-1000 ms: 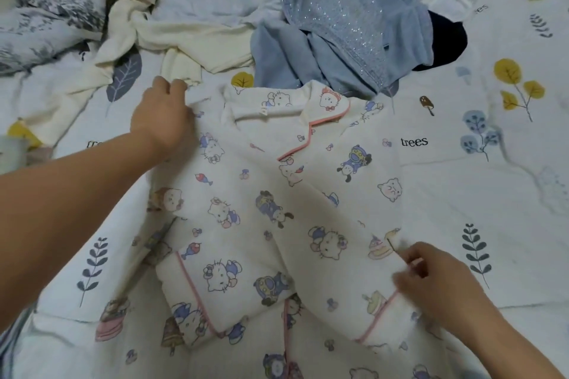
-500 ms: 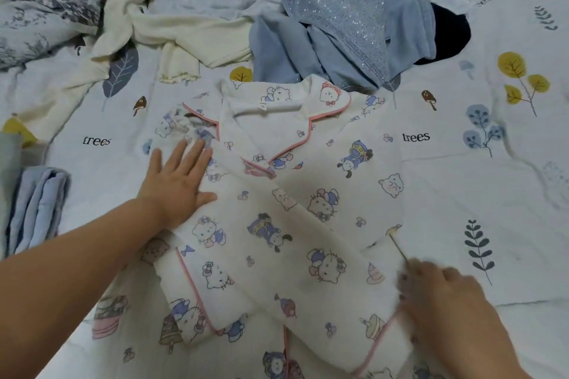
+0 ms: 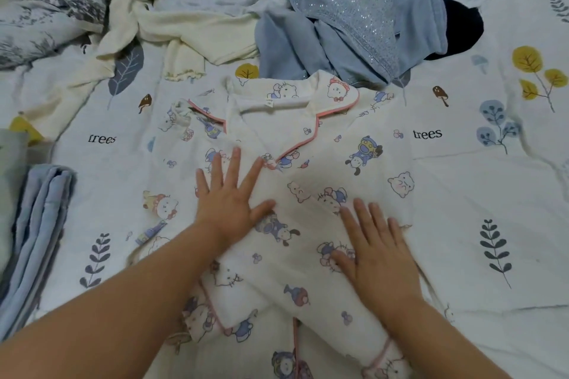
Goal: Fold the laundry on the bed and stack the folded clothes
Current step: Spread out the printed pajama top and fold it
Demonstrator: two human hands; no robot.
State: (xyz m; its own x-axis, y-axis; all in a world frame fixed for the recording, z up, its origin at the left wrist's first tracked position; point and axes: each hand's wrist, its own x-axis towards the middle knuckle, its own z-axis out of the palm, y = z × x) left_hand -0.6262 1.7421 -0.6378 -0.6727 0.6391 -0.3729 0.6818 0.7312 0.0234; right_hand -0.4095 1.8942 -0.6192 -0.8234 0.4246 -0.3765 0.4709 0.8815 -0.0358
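A white pajama shirt (image 3: pixel 345 144) with cartoon prints and pink piping lies front-up in the middle of the bed, collar away from me, both sleeves folded across its front. My left hand (image 3: pixel 229 197) presses flat on the shirt's left chest, fingers spread and straight. My right hand (image 3: pixel 377 251) lies flat on the folded right sleeve, fingers straight. A folded light-blue stack (image 3: pixel 37 234) sits at the left edge.
Unfolded laundry is piled at the back: a cream garment (image 3: pixel 181 24), a blue sparkly garment (image 3: pixel 354 18), a dark piece (image 3: pixel 462 24) and a grey-patterned quilt (image 3: pixel 40 3). The leaf-printed bedsheet (image 3: pixel 492 194) stretches to the right.
My left hand let go of the shirt's left shoulder and came down flat on its front. My right hand released the sleeve cuff and moved up, now flat on the sleeve.
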